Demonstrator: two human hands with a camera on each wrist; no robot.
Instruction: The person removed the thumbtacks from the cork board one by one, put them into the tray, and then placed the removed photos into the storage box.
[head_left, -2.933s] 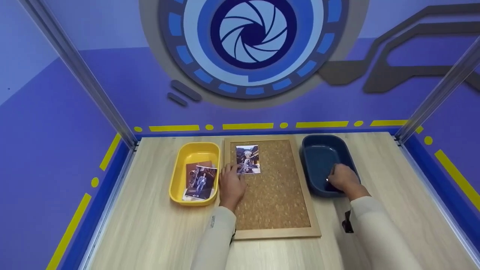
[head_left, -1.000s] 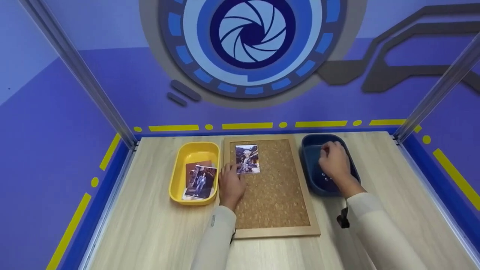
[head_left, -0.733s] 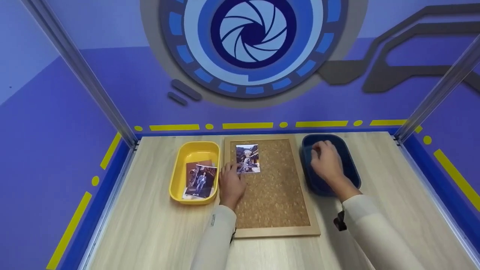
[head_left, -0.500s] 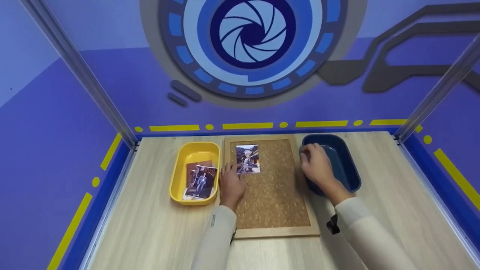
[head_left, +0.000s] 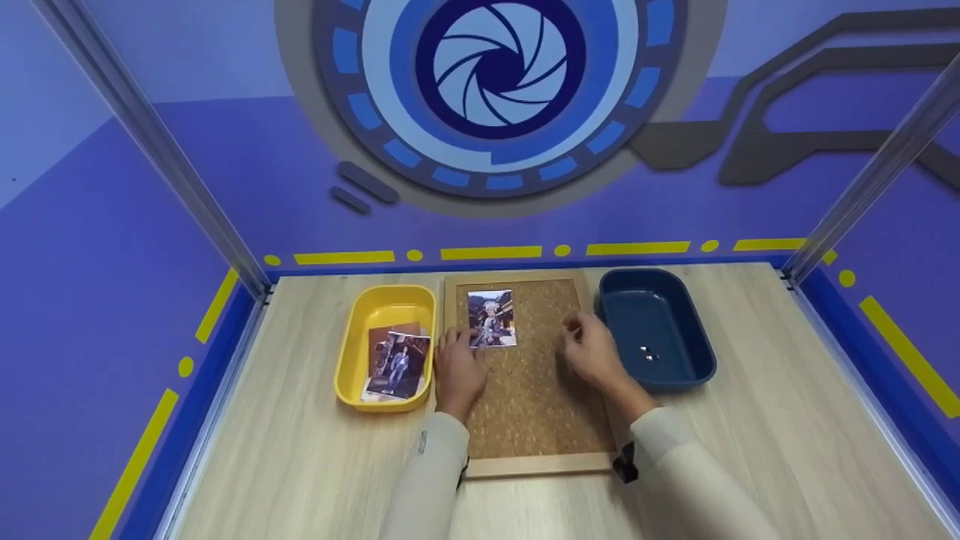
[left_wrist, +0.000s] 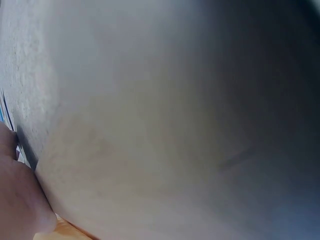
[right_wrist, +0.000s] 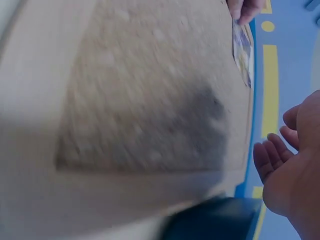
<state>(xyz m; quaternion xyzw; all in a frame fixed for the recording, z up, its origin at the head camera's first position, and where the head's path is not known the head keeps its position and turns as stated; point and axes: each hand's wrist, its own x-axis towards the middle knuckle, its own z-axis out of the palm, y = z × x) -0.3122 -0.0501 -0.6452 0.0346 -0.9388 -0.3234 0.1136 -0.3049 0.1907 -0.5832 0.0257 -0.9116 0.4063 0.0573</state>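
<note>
A photo print lies near the upper left of the wood-framed cork board. My left hand rests on the board's left side, its fingertips on the photo's lower left corner. Over the right part of the cork is my right hand, thumb and fingers curled in a pinch; it seems to hold a small shiny pin, hidden by the fingers. In the right wrist view the right hand shows curled fingers. A few small shiny pins lie in the dark blue tray. The left wrist view is mostly blurred sleeve.
Left of the board stands a yellow tray holding several photos. The dark blue tray stands close to the board's right edge. Blue and purple panels border the wooden table at the back and sides.
My right hand has come out of the dark blue tray and moved left, over the cork board, bringing the pins in the tray into sight. The left hand has stayed on the photo.
</note>
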